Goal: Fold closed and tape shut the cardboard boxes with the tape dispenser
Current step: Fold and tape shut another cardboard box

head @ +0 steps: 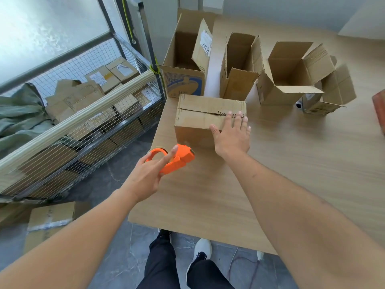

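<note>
Box [205,113] sits folded shut on the worktop [291,153]; your right hand [233,134] presses flat on it, fingers straight, while your left hand [145,176] grips the dispenser [179,159].

Bright, even daylight, strongest at upper left, where a frosted window [41,28] is blown out to pale glare. Soft, faint shadows only, falling toward lower right on the wooden table [291,163]. Strong wide-angle bending at the edges, forearms stretched large along the bottom. Slight softness overall, more smeared at far right and in the corners.
</note>
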`<state>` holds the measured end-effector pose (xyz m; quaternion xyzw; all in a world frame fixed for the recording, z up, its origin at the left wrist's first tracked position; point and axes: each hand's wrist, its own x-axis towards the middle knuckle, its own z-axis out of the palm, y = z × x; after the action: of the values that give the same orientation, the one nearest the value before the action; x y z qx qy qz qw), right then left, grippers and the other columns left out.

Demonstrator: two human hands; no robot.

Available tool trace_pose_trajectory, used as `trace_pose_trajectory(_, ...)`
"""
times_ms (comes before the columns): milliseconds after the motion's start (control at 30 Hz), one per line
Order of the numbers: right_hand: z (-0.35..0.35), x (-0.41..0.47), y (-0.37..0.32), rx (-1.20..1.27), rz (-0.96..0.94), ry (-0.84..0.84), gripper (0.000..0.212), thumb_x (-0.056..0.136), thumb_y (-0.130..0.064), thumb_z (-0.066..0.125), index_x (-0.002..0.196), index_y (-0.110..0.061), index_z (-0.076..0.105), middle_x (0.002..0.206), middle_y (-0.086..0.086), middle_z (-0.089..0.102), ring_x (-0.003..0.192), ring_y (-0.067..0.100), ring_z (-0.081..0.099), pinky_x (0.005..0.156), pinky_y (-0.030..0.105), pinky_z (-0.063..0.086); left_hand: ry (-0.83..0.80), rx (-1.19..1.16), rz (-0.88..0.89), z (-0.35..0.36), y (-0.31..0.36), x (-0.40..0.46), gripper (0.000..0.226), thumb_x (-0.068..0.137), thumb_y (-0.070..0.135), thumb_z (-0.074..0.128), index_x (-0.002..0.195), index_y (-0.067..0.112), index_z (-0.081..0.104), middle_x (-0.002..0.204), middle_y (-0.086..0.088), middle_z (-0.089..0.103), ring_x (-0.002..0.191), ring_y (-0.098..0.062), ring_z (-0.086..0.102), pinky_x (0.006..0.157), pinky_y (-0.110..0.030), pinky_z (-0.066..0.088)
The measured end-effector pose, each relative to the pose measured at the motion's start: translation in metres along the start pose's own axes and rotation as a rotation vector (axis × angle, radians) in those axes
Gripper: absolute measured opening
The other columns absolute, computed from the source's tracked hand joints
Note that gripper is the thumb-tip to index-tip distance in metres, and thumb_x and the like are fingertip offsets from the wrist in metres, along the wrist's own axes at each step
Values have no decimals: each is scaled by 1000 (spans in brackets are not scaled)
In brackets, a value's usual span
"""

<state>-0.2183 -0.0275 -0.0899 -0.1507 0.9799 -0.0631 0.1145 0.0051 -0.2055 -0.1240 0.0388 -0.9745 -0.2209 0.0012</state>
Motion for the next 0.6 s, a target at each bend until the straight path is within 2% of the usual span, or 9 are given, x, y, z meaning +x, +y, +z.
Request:
trace_pose_trajectory(100,-4,-2,1,19,-19,-13,79,103,-66,25,164,-20,6,171,10,-2,157,31,-3,127,46,6,72,63,75,-28,-2,6,99,89,-2,63,163,34,8,80,11,50,79,-21,53,119,-51,30)
trace_pose_trajectory(267,-7,-13,-4,38,-54,-43,80,102,-66,30,164,-20,8,171,10,1,158,30,-1,127,45,9,153,136,174,-74,0,20,94,89,-2,60,163,33,14,87,12,54,83,-20,58,119,-55,28)
trace_pose_trajectory(467,-5,-38,-16,50,-113,-32,80,102,-65,36,163,-18,13,171,11,8,157,31,5,126,46,15,165,234,313,-109,4,44,92,88,-5,58,163,28,18,91,8,53,80,-21,56,120,-58,25)
trace_pose_trajectory(600,-5,-47,-18,19,-108,7,82,98,-68,41,161,-20,21,168,11,19,154,32,16,118,44,28,128,265,383,-108,6,68,91,87,-6,54,163,31,19,87,6,52,77,-22,54,123,-56,23)
